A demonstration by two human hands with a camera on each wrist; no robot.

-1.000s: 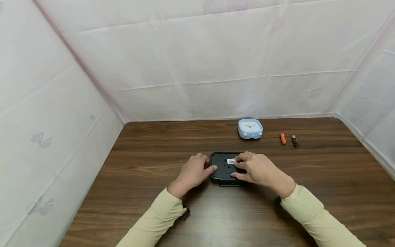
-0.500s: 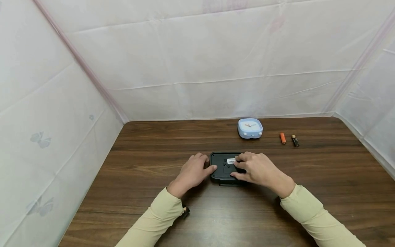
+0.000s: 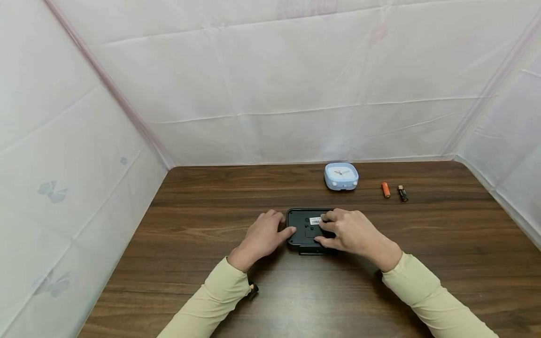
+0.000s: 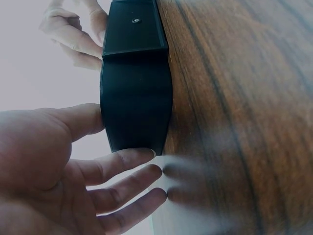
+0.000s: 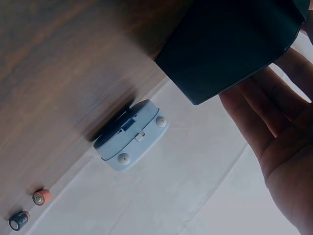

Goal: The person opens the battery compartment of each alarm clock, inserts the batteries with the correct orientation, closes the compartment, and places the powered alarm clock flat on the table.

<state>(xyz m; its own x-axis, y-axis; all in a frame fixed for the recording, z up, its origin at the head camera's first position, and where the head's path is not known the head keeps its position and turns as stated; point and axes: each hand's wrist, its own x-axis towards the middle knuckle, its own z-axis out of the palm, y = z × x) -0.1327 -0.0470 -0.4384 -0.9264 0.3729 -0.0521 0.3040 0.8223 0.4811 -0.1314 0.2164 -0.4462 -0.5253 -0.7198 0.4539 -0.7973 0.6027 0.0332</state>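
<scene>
Item: black flat device (image 3: pixel 307 230), lying back-up on the wooden tabletop (image 3: pixel 203 220) near its middle, a small white barcode label (image 3: pixel 315 220) on the upper face. Left hand (image 3: pixel 263 237): fingers nearly straight and relaxed, thumb tip touching the device's left edge, fingertips resting on the tabletop beside it. Right hand (image 3: pixel 352 232): fingers curled over the device's right part, thumb at its near edge and forefinger by the label, gripping it. Further back on the tabletop: pale blue square clock (image 3: pixel 341 176), face up; to its right an orange battery (image 3: pixel 386 189) and a black battery (image 3: pixel 402 193), just beside each other. White cloth (image 3: pixel 270 80) screens the back and sides.
</scene>
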